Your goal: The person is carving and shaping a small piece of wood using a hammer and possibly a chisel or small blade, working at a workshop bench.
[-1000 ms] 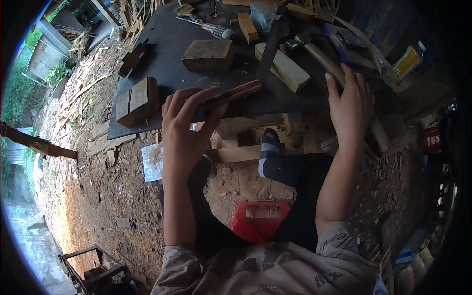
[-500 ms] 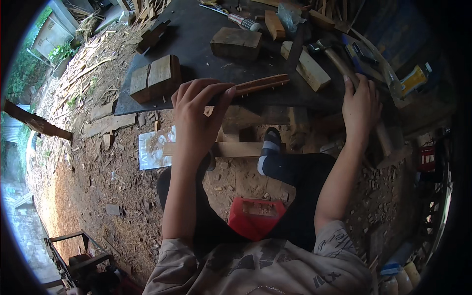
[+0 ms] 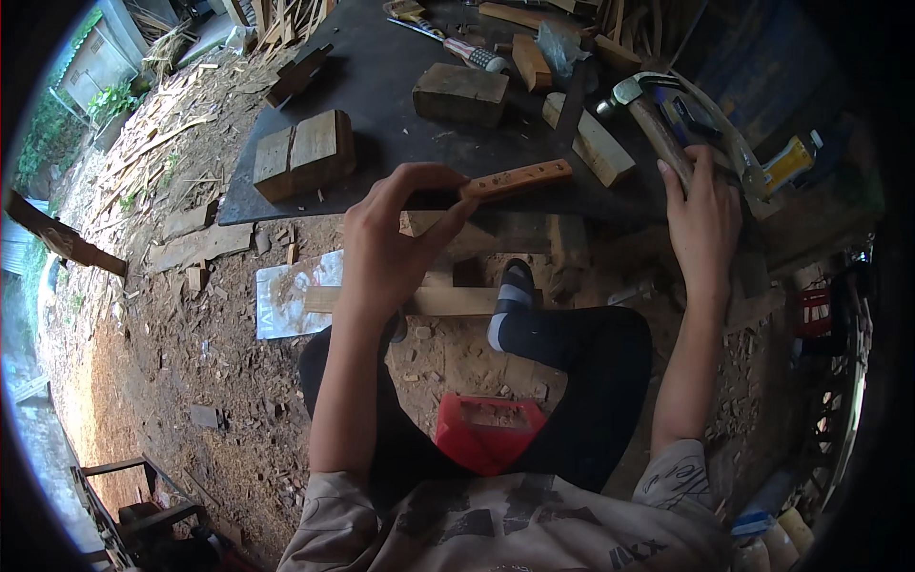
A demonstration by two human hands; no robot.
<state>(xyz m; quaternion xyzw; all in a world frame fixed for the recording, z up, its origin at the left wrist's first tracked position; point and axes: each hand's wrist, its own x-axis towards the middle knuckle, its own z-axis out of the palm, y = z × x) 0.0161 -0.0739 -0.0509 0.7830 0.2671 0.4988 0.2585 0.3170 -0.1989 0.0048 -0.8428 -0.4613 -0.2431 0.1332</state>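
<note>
Between the thumb and fingers of my left hand point(image 3: 396, 229) is one end of a short reddish-brown wooden strip point(image 3: 529, 177). The strip points right, above the near edge of a dark tabletop point(image 3: 381, 124), and a few dark spots or holes run along its upper face. My right hand point(image 3: 703, 219) is wrapped round the handle of a claw hammer point(image 3: 656, 132) at the table's right side. Its metal head is raised and points away from me and to the left. A pale wooden block point(image 3: 596, 143) lies between the strip and the hammer.
Two wooden blocks, one left point(image 3: 305, 157) and one farther back point(image 3: 460, 93), sit on the table. Behind them lie a screwdriver point(image 3: 474, 54) and wood scraps. A yellow container point(image 3: 789, 162) stands far right. Below are a red plastic container point(image 3: 488, 429) and a wooden bar point(image 3: 457, 302).
My left hand has turned the strip, so its flat spotted face shows instead of the grooved side with small points underneath. The hammer has lifted, its head now higher and nearer to me.
</note>
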